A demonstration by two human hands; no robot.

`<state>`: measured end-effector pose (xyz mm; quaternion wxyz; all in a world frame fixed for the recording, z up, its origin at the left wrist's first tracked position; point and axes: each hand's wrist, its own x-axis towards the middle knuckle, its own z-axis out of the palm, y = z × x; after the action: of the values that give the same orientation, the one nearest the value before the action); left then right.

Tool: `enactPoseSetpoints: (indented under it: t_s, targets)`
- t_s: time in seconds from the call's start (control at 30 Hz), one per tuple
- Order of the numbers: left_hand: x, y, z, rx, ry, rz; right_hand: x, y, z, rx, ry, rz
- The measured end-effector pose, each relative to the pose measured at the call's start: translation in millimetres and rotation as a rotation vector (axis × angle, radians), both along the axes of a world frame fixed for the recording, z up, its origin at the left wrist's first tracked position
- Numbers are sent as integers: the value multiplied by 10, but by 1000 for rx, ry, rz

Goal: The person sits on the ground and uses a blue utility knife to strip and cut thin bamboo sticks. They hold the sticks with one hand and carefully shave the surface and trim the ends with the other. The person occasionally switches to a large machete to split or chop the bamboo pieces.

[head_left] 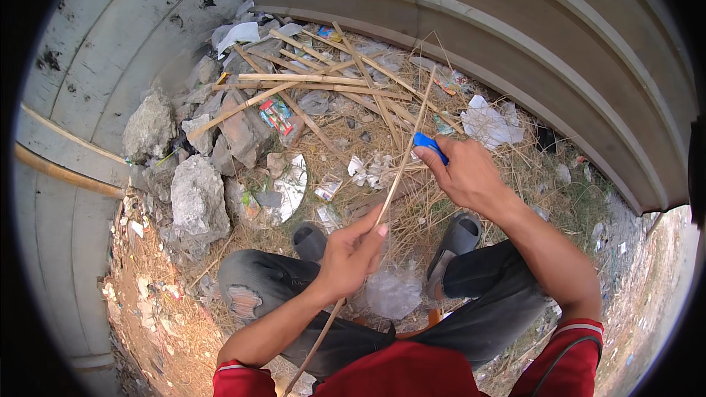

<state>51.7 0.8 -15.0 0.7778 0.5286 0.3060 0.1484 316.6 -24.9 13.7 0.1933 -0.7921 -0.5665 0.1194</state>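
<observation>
My left hand (351, 251) is closed around a long thin wooden stick (398, 176). The stick runs slantwise from near my lap, up and away past my right hand. My right hand (465, 169) is wrapped round a blue-handled tool (429, 148), which lies against the stick's far half. The tool's working end is too small to make out, so I cannot tell its exact kind. Beyond my hands, several split bamboo strips (323, 87) lie crossed in a loose pile on the ground.
Grey rocks (198, 195) are heaped at the left, near a pale panel wall (95, 51). A ribbed metal sheet (507, 37) curves along the far right. Dry grass, paper scraps (491, 123) and a clear plastic bag (393, 292) litter the ground around my sandals (460, 237).
</observation>
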Motion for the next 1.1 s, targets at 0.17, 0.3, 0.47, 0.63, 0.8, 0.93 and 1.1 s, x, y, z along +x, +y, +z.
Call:
enactPoseSetpoints:
  t_s: [0.17, 0.3, 0.47, 0.63, 0.8, 0.93, 1.1]
  targets:
    - [-413, -205, 40, 110, -45, -162, 1636, -263, 228, 246, 88, -497]
    - [-405, -6, 4, 28, -155, 159, 1044, -453, 337, 256, 416, -320]
    - [-429, 75, 53, 102, -139, 285, 7, -264, 561, 135, 390, 112]
    - [-297, 94, 134, 157, -117, 301, -379, -168, 481, 146, 341, 411]
    - [-132, 92, 119, 192, -98, 294, -559, -144, 427, -42, 287, 530]
    - [-108, 134, 95, 125, -78, 302, -709, -158, 306, 4, 245, 450]
    - [-122, 163, 84, 162, -72, 257, -643, -85, 374, -139, 145, 466]
